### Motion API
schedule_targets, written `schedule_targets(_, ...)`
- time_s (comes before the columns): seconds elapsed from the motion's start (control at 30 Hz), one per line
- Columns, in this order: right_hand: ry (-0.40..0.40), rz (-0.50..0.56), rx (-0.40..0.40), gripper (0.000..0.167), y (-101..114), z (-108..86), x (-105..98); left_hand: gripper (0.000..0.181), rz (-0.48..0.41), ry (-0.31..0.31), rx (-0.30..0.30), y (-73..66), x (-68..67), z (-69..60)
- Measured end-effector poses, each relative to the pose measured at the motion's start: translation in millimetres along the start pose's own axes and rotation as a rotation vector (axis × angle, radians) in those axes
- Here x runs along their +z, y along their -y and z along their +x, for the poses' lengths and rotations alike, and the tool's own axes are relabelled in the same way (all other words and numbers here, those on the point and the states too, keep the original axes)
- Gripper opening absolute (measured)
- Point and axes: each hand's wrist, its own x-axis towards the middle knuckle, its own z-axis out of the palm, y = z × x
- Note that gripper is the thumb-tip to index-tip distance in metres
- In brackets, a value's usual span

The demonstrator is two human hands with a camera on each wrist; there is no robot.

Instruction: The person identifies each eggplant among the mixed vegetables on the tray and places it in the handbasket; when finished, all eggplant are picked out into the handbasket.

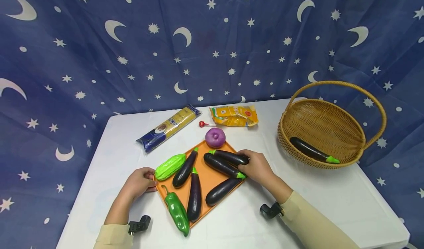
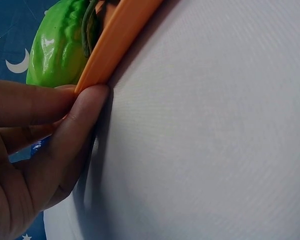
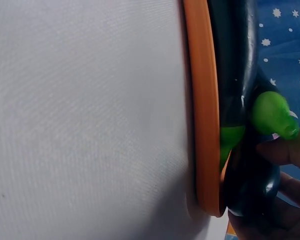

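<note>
Watching remotely, I read "anke" on the blue-and-gold packet [image 1: 169, 128], far left (the yellow packet's [image 1: 230, 121] print is too small for me). Between the hands lies the orange tray [image 1: 209, 179]: the left hand [image 1: 140, 182] pinches its left corner, the right hand [image 1: 260, 166] grips the far eggplant [image 1: 229, 156] at its right corner.

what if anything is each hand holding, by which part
Left hand: orange tray, by the rim near its left corner. Right hand: an eggplant, by its rounded end, opposite the stem.
</note>
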Motion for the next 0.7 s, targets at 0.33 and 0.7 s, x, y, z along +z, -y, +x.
schedule_targets(0.33, -0.019, 0.136, 0.035, 0.045, -2, 0.2, -13, 0.043, -0.009, -0.003, -0.001, -0.7, 0.2, -0.4)
schedule_targets(0.7, -0.037, 0.254, 0.071, 0.045, 10, 1.9, -36, 0.041, -0.01, -0.003, 0.006, -1.4, 0.2, -0.8)
